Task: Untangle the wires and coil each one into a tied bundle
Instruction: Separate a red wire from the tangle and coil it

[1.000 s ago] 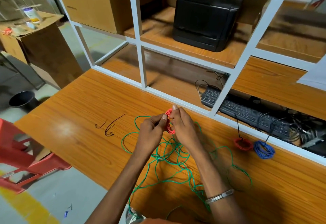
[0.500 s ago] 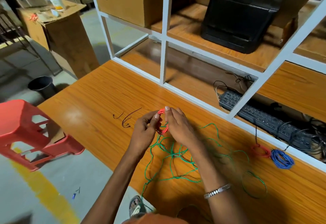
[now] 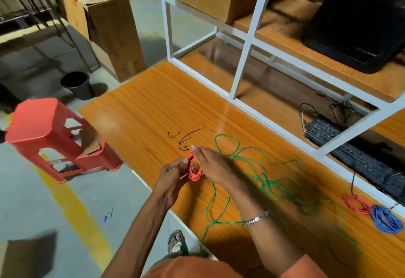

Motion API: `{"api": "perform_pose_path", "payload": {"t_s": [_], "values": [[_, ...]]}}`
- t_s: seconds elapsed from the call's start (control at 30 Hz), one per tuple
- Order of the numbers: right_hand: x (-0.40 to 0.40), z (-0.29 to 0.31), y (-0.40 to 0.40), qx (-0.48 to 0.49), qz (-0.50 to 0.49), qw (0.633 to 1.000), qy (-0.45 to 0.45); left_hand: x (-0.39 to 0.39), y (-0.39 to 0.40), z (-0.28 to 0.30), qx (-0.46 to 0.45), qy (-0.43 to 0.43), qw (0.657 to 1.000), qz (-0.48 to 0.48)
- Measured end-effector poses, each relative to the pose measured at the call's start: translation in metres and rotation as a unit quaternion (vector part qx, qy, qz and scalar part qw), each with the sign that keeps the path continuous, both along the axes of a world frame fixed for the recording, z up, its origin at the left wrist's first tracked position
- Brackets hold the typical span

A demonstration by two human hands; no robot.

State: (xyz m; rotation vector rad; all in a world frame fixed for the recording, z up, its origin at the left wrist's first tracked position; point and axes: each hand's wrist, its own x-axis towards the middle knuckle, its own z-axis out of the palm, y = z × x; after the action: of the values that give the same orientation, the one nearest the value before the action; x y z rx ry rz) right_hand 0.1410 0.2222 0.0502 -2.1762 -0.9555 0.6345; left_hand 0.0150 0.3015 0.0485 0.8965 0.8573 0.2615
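A: What is held, and why that way?

B: An orange coil [image 3: 194, 167] is held up just above the table [image 3: 140, 122], between both hands. It is gripped by the right hand [image 3: 213, 165], with fingers curled round its far side, so that the loops are kept from springing apart. Its near side is pinched by the left hand [image 3: 173, 173] with thumb and fingertips; a loose end seems to be worked there, though that is too small to be told for sure.

A: So tying is judged to be the step in hand?

B: Most likely. The coil looks fully wound, and only the fastening appears to be left.

A: And the other wires?

B: Green wire [image 3: 260, 174] is left sprawled loose on the table just right of the right hand, some of it passing under that wrist; it is not yet coiled. Well to the right, a red bundle [image 3: 356, 204] and a blue bundle [image 3: 385, 218] are laid touching each other, presumably set aside as finished.

A: What could go wrong?

B: If the right grip were eased early, the loops could be lost.
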Motion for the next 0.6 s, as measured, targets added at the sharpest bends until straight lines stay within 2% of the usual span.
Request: {"api": "perform_pose_path", "payload": {"t_s": [0.17, 0.27, 0.33, 0.47, 0.6], "values": [[-0.019, 0.002, 0.030, 0.067, -0.053, 0.996, -0.002, -0.007, 0.034, -0.010, 0.007, -0.024, 1.000, -0.009], [-0.024, -0.019, 0.046, 0.012, -0.088, 0.990, -0.113, -0.004, 0.053, -0.021, 0.022, -0.014, 1.000, -0.005], [-0.025, -0.034, 0.057, -0.026, -0.086, 0.985, -0.148, 0.000, 0.059, -0.030, 0.048, 0.020, 0.998, 0.025], [-0.016, -0.047, 0.074, -0.049, -0.033, 0.996, -0.067, 0.003, 0.066, -0.046, 0.081, 0.069, 0.992, 0.063], [0.014, -0.058, 0.095, -0.089, -0.167, 0.982, -0.005, 0.001, 0.085, -0.059, 0.079, 0.082, 0.989, 0.098]]}}
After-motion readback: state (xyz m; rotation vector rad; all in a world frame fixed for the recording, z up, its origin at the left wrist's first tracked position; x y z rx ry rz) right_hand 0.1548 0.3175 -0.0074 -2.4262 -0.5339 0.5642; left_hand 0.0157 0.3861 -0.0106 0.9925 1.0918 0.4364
